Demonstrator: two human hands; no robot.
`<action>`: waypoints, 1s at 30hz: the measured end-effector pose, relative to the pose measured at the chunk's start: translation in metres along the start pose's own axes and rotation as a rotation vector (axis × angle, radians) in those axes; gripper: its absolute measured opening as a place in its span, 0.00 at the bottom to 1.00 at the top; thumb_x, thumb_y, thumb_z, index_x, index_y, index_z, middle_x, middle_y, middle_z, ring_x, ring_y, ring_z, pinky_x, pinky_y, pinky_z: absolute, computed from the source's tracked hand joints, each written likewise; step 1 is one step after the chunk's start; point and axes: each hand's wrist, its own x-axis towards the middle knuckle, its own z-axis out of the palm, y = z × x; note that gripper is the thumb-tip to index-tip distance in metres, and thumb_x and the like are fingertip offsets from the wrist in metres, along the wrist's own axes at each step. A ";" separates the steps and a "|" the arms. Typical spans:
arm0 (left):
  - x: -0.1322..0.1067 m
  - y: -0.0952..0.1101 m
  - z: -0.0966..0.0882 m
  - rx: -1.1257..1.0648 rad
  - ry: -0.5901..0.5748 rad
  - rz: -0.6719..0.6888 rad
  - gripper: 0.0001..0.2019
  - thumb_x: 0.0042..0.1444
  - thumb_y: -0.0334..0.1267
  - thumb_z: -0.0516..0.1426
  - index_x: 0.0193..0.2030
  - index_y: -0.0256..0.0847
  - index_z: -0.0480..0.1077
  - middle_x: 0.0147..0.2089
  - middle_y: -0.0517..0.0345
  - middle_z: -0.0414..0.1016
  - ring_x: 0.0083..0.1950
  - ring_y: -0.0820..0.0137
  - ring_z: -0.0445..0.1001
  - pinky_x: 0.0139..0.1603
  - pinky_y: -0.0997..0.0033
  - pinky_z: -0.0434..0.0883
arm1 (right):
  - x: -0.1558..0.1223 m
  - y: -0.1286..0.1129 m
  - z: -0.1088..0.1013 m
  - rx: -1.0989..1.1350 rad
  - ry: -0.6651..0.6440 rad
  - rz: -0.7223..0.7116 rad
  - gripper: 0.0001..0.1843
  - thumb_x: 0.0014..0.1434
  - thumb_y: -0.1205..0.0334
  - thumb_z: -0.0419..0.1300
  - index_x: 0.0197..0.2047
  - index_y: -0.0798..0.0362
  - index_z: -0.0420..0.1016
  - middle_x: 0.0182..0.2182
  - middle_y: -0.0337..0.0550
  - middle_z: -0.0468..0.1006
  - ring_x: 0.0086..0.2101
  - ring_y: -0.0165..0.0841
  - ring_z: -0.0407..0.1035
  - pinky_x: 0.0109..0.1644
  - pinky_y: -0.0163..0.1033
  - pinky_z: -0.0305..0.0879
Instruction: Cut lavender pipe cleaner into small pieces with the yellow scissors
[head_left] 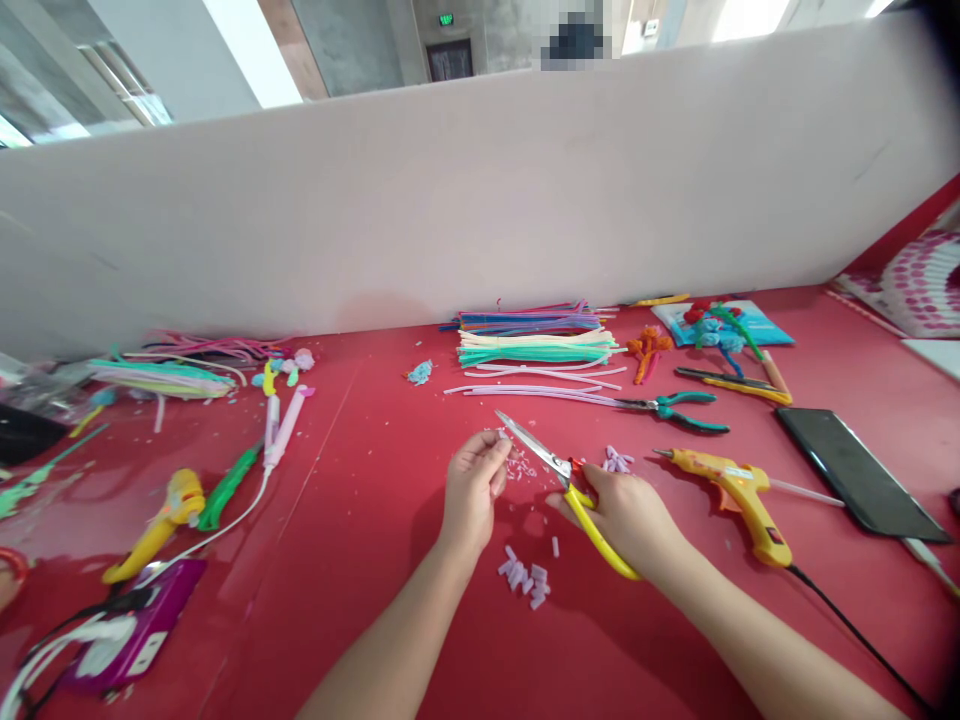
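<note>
My right hand grips yellow-handled scissors, whose blades point up and left toward my left hand. My left hand is pinched shut on a small pale piece right at the blade tips; I cannot make out what it is. Below the hands lies a small heap of short lilac pipe-cleaner pieces on the red table. A few more lilac bits lie just above my right hand.
A stack of coloured pipe cleaners lies at the back, with green pliers and pipe-cleaner flowers to the right. A yellow glue gun and a black phone lie right. More tools and cables lie left. A white partition stands behind.
</note>
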 end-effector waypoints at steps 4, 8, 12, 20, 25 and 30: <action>0.000 0.001 0.002 -0.002 -0.017 -0.034 0.10 0.45 0.40 0.57 0.31 0.37 0.64 0.26 0.62 0.67 0.15 0.86 0.50 0.15 0.80 0.46 | 0.002 0.001 -0.006 0.009 -0.008 0.062 0.21 0.48 0.41 0.48 0.28 0.53 0.61 0.20 0.42 0.70 0.22 0.32 0.66 0.23 0.33 0.46; -0.002 -0.001 0.004 0.029 -0.115 -0.077 0.09 0.47 0.40 0.55 0.29 0.36 0.64 0.26 0.62 0.66 0.15 0.86 0.49 0.16 0.80 0.45 | 0.006 0.003 -0.008 0.182 -0.012 0.063 0.17 0.50 0.47 0.48 0.25 0.53 0.61 0.19 0.40 0.68 0.22 0.30 0.63 0.24 0.32 0.48; -0.005 -0.004 0.009 0.131 -0.298 -0.201 0.10 0.47 0.42 0.55 0.29 0.36 0.65 0.24 0.61 0.66 0.14 0.85 0.48 0.15 0.79 0.44 | 0.006 0.001 -0.011 0.547 -0.022 0.008 0.11 0.51 0.55 0.48 0.28 0.54 0.63 0.21 0.38 0.68 0.23 0.27 0.62 0.25 0.30 0.53; -0.015 -0.004 0.015 0.534 -0.393 -0.033 0.06 0.46 0.38 0.54 0.28 0.37 0.69 0.25 0.59 0.66 0.26 0.75 0.62 0.27 0.77 0.59 | 0.011 -0.002 -0.004 0.714 0.053 0.080 0.08 0.46 0.58 0.51 0.26 0.55 0.63 0.20 0.35 0.66 0.22 0.25 0.58 0.25 0.29 0.54; -0.011 -0.007 0.010 0.703 -0.342 0.043 0.06 0.46 0.38 0.54 0.27 0.38 0.68 0.24 0.60 0.67 0.25 0.75 0.62 0.26 0.77 0.59 | 0.013 0.000 -0.004 0.744 0.061 0.123 0.07 0.47 0.60 0.48 0.24 0.54 0.61 0.17 0.33 0.61 0.20 0.25 0.57 0.22 0.29 0.52; -0.009 -0.005 0.009 0.578 -0.409 -0.027 0.07 0.46 0.38 0.53 0.29 0.38 0.69 0.26 0.59 0.68 0.29 0.72 0.65 0.31 0.76 0.61 | 0.009 -0.005 -0.015 0.879 -0.091 0.052 0.07 0.47 0.62 0.48 0.28 0.54 0.64 0.15 0.31 0.60 0.17 0.23 0.56 0.21 0.28 0.52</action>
